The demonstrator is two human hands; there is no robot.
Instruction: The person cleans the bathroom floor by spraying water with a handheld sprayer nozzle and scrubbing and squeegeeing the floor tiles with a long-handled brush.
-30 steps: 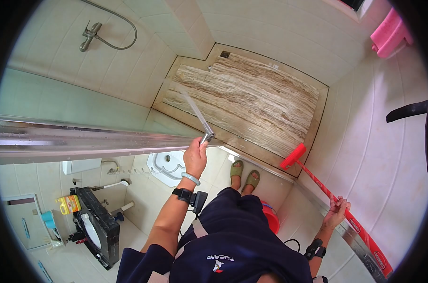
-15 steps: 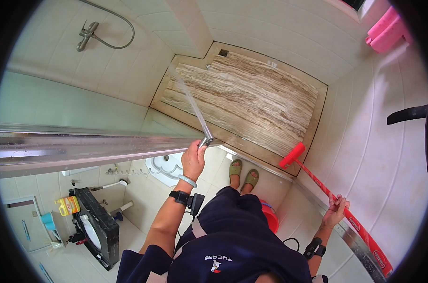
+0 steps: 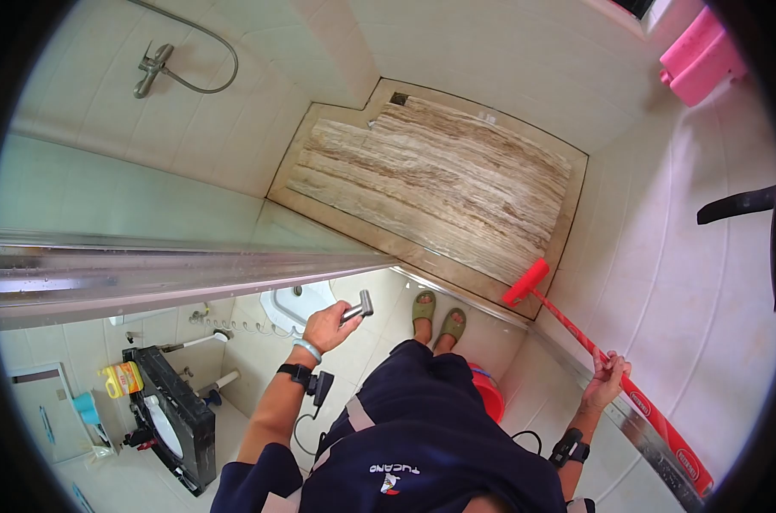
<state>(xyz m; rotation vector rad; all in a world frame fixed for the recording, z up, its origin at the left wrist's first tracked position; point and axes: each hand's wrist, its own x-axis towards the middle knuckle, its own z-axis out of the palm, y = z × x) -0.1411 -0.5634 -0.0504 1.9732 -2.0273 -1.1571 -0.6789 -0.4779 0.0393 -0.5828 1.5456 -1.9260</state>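
At far left, a yellow bottle is seen beside a black sink counter. The handle of a metal sprayer is wrapped by the closed fingers of the left hand, and its head is pointed away from the body, near the squat toilet. Farther right, a red bucket is partly hidden by the clothing. The head of a red mop is placed at the near right corner of the striped shower floor; its pole is gripped by the curled fingers of the right hand, beside the right wall.
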